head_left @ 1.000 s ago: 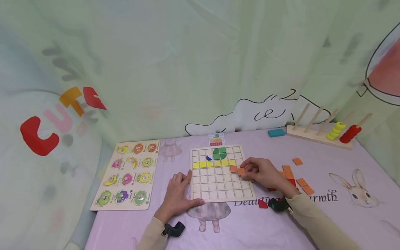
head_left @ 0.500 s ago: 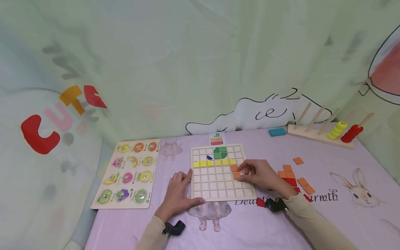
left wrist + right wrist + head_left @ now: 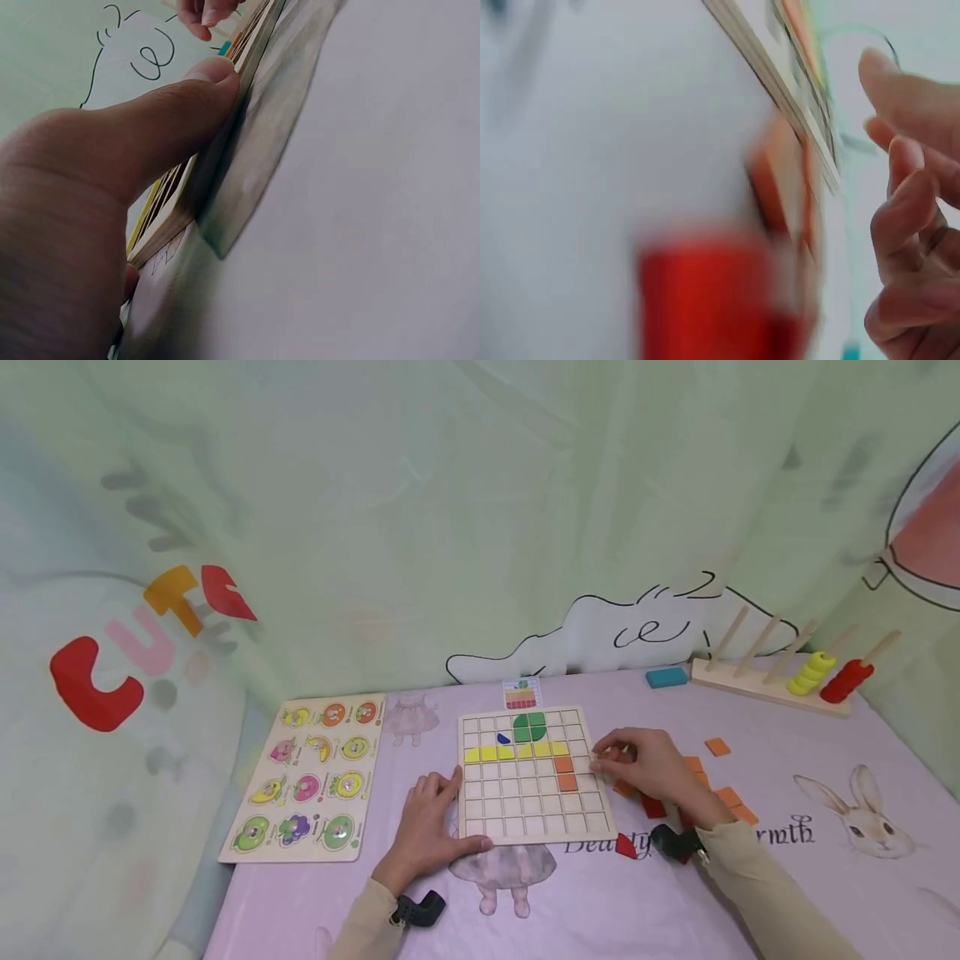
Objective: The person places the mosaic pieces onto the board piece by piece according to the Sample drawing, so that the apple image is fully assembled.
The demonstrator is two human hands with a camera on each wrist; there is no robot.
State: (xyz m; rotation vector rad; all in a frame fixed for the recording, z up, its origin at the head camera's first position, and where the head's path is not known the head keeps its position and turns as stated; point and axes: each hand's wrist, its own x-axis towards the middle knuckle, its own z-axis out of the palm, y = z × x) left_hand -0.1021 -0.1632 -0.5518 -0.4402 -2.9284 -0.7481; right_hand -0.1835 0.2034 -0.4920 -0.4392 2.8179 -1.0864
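Observation:
A square wooden grid board lies on the table, with two orange square tiles one below the other in its cells. It also carries a row of yellow pieces, several green pieces and a small blue piece. My left hand holds the board's near left corner, index fingertip at the left edge and thumb along the front edge. Just off the right edge, my right hand hovers with bent, empty fingers, thumb and index apart in the right wrist view.
Loose orange tiles and red tiles lie around and below the right hand. A small picture card sits behind the board. A fruit puzzle is at left; a teal block and a peg stand are back right.
The right hand brought an orange tile onto the board below the first one, let it go, and moved away to the right. The left hand has stayed at the corner.

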